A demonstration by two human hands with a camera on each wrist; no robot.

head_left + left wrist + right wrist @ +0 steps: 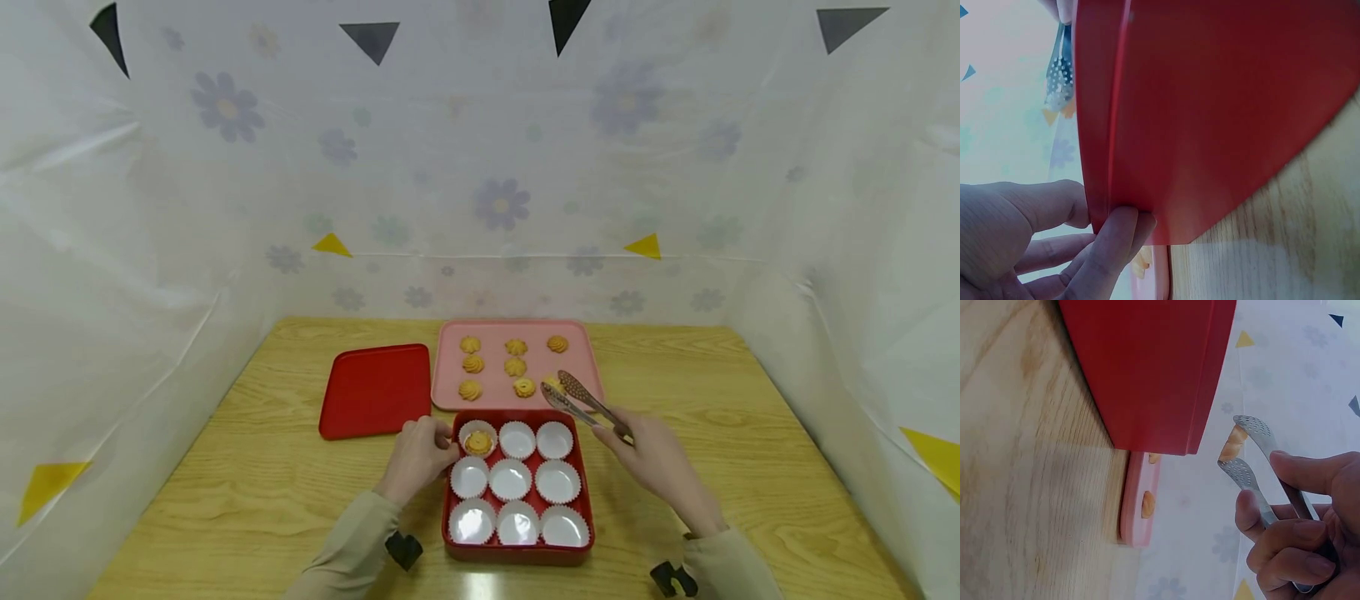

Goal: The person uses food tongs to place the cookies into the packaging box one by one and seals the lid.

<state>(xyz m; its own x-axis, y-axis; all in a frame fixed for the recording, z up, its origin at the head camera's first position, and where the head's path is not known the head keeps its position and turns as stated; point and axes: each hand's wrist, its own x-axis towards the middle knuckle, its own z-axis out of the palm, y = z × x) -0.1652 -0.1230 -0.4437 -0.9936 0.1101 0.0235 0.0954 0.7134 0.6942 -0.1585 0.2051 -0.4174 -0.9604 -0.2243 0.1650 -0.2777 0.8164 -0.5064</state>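
Cookie point(1233, 444) in tongs point(591, 402), hands point(420, 454) flanking box point(517, 554)

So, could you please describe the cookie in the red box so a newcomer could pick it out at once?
On the wooden table, nearer than the pink tray, stands the red box with nine white paper cups in three rows. In its far-left corner cup, beside the left hand, sits a golden cookie. It is the only cookie in a cup.
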